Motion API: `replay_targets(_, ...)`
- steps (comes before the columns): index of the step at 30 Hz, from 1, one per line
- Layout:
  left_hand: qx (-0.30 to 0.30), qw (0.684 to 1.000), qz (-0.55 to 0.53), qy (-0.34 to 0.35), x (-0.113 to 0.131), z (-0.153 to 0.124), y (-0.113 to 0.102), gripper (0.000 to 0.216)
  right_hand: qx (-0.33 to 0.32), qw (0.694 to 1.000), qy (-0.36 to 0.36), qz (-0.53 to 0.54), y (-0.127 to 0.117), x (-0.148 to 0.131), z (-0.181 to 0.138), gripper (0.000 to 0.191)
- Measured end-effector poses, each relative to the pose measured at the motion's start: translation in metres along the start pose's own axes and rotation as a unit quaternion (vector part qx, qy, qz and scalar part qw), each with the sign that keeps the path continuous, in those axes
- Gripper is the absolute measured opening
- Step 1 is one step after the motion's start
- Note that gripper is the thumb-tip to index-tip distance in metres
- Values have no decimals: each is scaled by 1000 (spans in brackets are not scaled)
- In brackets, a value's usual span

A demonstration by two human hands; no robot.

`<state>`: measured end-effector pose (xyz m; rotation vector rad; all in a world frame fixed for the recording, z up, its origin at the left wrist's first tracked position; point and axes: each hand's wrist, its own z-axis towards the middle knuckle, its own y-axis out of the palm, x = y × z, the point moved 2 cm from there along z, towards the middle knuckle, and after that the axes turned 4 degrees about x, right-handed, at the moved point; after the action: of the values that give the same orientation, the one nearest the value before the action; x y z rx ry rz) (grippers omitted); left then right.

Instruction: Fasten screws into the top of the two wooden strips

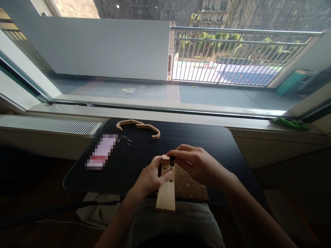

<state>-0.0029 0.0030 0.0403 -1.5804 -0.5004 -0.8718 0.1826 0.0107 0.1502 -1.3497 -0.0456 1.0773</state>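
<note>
My left hand (150, 175) is closed around two light wooden strips (166, 199) lying side by side, its thumb across their top face. Dark round holes show in the strips near their far end. My right hand (195, 159) pinches a short dark screwdriver-like tool (172, 161), held upright with its lower end at the right strip, close to my left thumb. Whether a screw sits under its tip is too small to tell. Beneath the strips and to their right lies a brown, pitted wooden board (192, 186) at the table's near edge.
Two curved wooden hooks (152, 129) lie at the back of the black table (201, 137). Several loose screws (124, 138) are to their left, beside a blurred pink-white packet (103, 150). A green cloth (291, 124) rests on the windowsill at right; a radiator (49, 124) stands left.
</note>
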Motion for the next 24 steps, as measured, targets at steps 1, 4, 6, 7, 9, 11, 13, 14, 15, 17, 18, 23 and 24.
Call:
replay_targets(1, 3, 1000, 1, -4, 0, 0, 0, 45, 0, 1000, 0, 0, 0, 0, 0, 26)
replay_targets(4, 11, 1000, 1, -16, 3, -1, 1, 44, -1, 1000, 1, -3, 0, 0, 0, 27)
replay_targets(6, 11, 1000, 0, -24, 5, -3, 2, 42, -1, 1000, 2, -5, 0, 1, 1, 27)
replay_targets(7, 11, 999, 0, -30, 5, -3, 3, 42, 0, 1000, 1, -5, 0, 1, 1, 27)
replay_targets(9, 13, 999, 1, -42, 6, -4, 3, 41, 4, 1000, -2, -4, 0, 1, 2, 27)
replay_targets(11, 19, 999, -3, -40, 5, -5, 3, 41, 5, 1000, -8, -3, 0, 0, 3, 27)
replay_targets(13, 20, 999, -13, -32, 4, -5, 3, 41, 3, 1000, -16, -3, 0, -1, 4, 27)
replay_targets(14, 19, 999, -19, -29, 3, -5, 3, 41, 3, 1000, -21, -3, 0, -1, 5, 27)
replay_targets(15, 16, 999, -23, -29, 3, -5, 4, 42, 3, 1000, -26, -2, 0, -2, 5, 27)
replay_targets(17, 12, 999, -32, -30, 1, -5, 4, 44, 7, 999, -33, -1, 0, -2, 5, 27)
replay_targets(18, 12, 999, -35, -30, 1, -5, 5, 44, 9, 999, -36, 0, 0, -2, 5, 27)
replay_targets(23, 12, 998, -54, -5, -1, -6, 3, 40, 13, 999, -31, 10, 1, 0, 5, 27)
replay_targets(24, 8, 998, -57, 0, -1, -6, 2, 38, 15, 999, -28, 13, 2, 0, 5, 27)
